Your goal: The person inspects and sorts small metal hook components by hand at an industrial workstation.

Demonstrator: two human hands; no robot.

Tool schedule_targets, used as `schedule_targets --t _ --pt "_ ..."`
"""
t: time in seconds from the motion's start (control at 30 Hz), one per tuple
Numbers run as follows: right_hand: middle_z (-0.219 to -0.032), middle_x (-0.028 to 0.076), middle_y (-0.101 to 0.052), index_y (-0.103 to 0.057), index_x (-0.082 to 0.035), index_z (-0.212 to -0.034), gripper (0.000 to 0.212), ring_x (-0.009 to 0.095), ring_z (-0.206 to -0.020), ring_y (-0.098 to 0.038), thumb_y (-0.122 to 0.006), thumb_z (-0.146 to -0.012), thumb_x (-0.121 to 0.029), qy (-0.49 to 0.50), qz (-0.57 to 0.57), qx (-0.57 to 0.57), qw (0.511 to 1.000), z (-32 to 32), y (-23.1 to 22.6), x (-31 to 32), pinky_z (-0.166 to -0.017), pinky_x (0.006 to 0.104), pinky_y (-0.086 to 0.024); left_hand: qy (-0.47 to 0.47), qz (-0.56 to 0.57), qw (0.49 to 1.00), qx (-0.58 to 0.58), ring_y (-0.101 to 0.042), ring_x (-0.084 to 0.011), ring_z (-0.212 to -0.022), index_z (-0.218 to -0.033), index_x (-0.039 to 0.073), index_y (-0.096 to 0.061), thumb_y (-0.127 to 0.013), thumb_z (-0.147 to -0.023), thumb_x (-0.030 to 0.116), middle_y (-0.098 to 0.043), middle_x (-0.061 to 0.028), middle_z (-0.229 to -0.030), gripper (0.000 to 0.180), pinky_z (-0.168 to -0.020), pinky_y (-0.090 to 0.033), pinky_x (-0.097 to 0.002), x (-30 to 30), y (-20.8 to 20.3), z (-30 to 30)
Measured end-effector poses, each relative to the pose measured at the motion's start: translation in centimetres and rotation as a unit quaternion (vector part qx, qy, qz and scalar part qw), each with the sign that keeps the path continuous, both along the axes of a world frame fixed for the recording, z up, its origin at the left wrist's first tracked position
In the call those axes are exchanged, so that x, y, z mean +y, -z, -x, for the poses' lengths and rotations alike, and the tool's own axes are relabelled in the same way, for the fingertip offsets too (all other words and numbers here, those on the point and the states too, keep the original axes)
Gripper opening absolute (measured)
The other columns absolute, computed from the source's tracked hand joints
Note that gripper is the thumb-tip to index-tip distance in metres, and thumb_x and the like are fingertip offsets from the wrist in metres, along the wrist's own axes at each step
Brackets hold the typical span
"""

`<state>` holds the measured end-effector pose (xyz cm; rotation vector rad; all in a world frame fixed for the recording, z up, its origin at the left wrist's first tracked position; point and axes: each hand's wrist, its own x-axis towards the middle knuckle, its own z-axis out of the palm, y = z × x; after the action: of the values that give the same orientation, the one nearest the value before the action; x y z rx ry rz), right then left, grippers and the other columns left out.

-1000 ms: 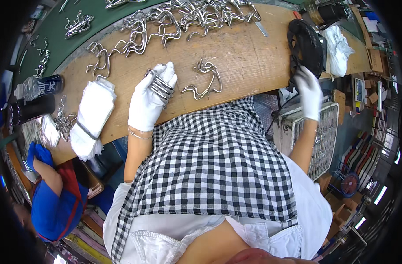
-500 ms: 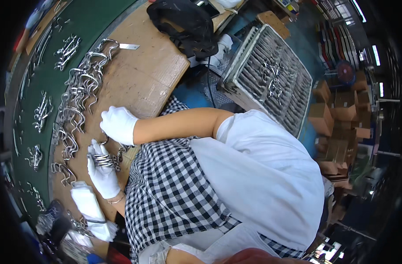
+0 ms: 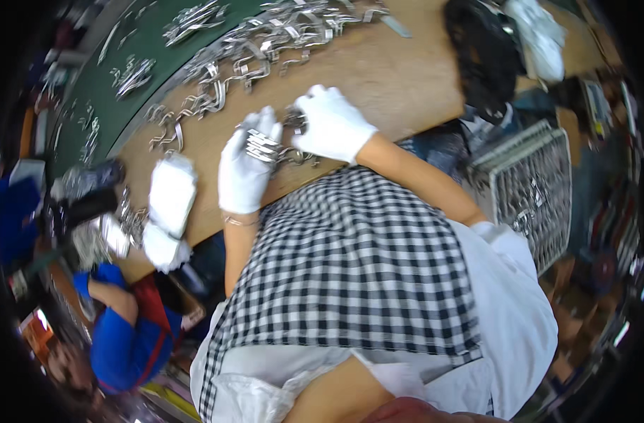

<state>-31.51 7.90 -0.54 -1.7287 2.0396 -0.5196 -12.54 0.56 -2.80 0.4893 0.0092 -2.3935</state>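
My left hand, in a white glove, holds a small stack of curved shiny metal pieces against its palm and fingers. Close to its right, my right hand, also white-gloved, curls its fingers at a shiny metal piece, whose shape is blurred. Below the hands, by the table's near edge, lie more small metal pieces. A long heap of bent, hook-like metal pieces stretches across the table beyond both hands.
Bundled white sleeves lie on the wooden table, left of my hands. Behind runs a green surface with piles of metal parts. A black bag sits at far right, a ridged crate below it. Someone in blue is at lower left.
The view has swung, so the table now spans the top. My right hand has come down beside the left hand, near its fingertips. The left hand still holds its stack.
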Motion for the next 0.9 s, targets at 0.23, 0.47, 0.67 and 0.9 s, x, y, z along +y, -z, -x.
schedule_targets --t 0.23,0.47,0.67,0.9 --pt "-0.099 0.015 -0.063 -0.066 -0.005 -0.092 0.018 0.029 -0.092 -0.062 -0.062 -0.079 -0.015 0.001 0.013 0.143 0.990 -1.7 0.4 -0.3 -0.076 0.0367 -0.054 0.007 0.026 0.999 -0.017 -0.044 -0.0353 -0.130 -0.122 -0.008 -0.047 -0.046 -0.097 0.012 -0.046 -0.0262 -0.136 0.032 -0.111 -0.037 -0.0499 0.6 0.6 0.6" --pt "-0.093 0.021 -0.066 -0.066 -0.003 -0.094 0.018 0.037 -0.090 -0.067 -0.055 -0.083 -0.012 0.039 0.042 -0.022 0.998 -0.3 0.3 1.3 -0.074 0.0452 -0.056 -0.001 0.242 0.940 -0.239 -0.039 -0.0318 -0.134 -0.129 -0.008 -0.041 -0.032 -0.102 0.012 -0.040 -0.0229 -0.143 0.035 -0.113 -0.036 -0.0444 1.3 -0.4 -0.1" --pt "-0.082 0.023 -0.067 -0.068 -0.002 -0.092 0.021 0.034 -0.079 -0.068 -0.055 -0.077 -0.008 0.339 0.146 -0.130 0.920 11.7 -2.3 12.6 -0.072 0.0416 -0.054 0.053 0.600 0.694 -0.395 -0.032 -0.0241 -0.139 -0.136 -0.005 -0.036 -0.037 -0.102 0.005 -0.032 -0.0189 -0.151 0.036 -0.115 -0.030 -0.0345 0.5 2.6 -3.0" --pt "-0.104 0.025 -0.065 -0.064 -0.001 -0.112 0.035 0.042 -0.101 -0.061 -0.056 -0.082 -0.017 0.702 -0.023 0.159 0.694 26.3 5.4 39.4 -0.089 0.0466 -0.049 0.110 0.697 0.559 -0.435 -0.029 -0.0223 -0.141 -0.140 -0.002 -0.036 -0.037 -0.102 0.006 -0.031 -0.0127 -0.153 0.039 -0.119 -0.017 -0.0323 -0.3 2.4 -3.0"
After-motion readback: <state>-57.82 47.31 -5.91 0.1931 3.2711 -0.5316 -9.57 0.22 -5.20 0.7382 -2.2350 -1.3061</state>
